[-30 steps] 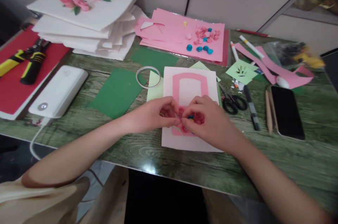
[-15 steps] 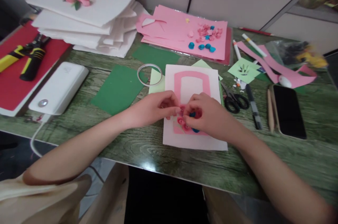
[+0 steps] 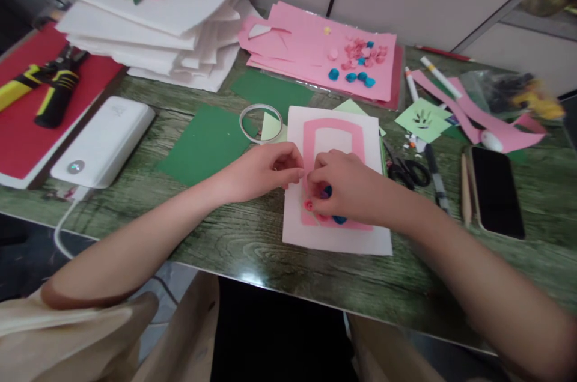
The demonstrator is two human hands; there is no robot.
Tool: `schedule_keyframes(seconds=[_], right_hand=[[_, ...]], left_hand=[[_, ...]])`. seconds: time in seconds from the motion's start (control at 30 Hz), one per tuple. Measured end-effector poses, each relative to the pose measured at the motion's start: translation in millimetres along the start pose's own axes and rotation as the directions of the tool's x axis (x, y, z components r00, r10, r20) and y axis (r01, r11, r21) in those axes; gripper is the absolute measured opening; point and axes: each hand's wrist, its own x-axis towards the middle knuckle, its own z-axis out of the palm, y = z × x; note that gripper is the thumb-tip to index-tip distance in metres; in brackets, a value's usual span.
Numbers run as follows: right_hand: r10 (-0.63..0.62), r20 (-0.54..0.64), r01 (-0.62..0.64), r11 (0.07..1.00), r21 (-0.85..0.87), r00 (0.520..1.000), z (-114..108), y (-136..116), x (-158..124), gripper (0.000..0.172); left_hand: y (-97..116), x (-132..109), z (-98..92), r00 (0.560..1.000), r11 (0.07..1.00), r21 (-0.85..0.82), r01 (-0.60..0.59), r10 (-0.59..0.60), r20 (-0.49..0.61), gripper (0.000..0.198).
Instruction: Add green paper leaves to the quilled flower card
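Note:
A white card [image 3: 336, 238] with a pink arch-shaped frame [image 3: 333, 125] lies in front of me on the green wood-grain table [image 3: 270, 262]. Both hands rest over its lower half. My left hand [image 3: 265, 170] is curled, fingertips pinched at the card's left edge on something too small to name. My right hand [image 3: 345, 187] is closed over small rolled paper pieces, pink [image 3: 308, 205] and blue [image 3: 339, 220], on the card. The fingertips of the two hands nearly touch.
A tape ring [image 3: 260, 123] and green paper [image 3: 205, 143] lie left of the card. Scissors [image 3: 408, 170], pens, a phone [image 3: 497, 191] sit right. Pink sheets with paper rolls [image 3: 356, 60] lie behind, stacked white boards [image 3: 157, 27] far left, a white power bank [image 3: 103, 140], pliers [image 3: 49, 93].
Both hands have shifted slightly up the card and closer together, the right hand now covering more of the paper rolls. The view has tilted a little.

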Motion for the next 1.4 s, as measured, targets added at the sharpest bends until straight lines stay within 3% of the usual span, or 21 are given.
schedule_keyframes(seconds=[0.27,0.6,0.73,0.87,1.1,1.4], right_hand=[[-0.051,0.107,0.043,0.997,0.070,0.993,-9,3,7,0.013],[-0.097,0.143,0.086,0.993,0.082,0.985,-8,6,6,0.007],[-0.108,0.139,0.100,0.993,0.066,0.984,-10,6,7,0.010],[-0.092,0.127,0.083,0.994,0.073,0.988,-12,8,6,0.017],[-0.079,0.115,0.069,0.994,0.087,0.990,-7,10,4,0.016],[-0.084,0.084,0.075,0.992,0.099,0.993,-8,9,3,0.018]], left_hand=[[-2,0,-1.3,0.999,1.000,-0.009,0.021,-0.021,0.031,0.010],[2,-2,-1.9,0.997,0.999,-0.024,0.033,-0.031,0.067,0.010],[6,-4,-4.2,0.995,0.993,0.093,0.071,-0.078,0.066,0.011],[8,-6,-0.3,0.980,0.973,0.215,0.090,-0.124,0.154,0.015],[8,-7,14.4,0.985,0.962,0.267,0.053,-0.095,0.146,0.018],[8,-7,17.0,0.987,0.953,0.300,0.052,-0.095,0.130,0.020]])
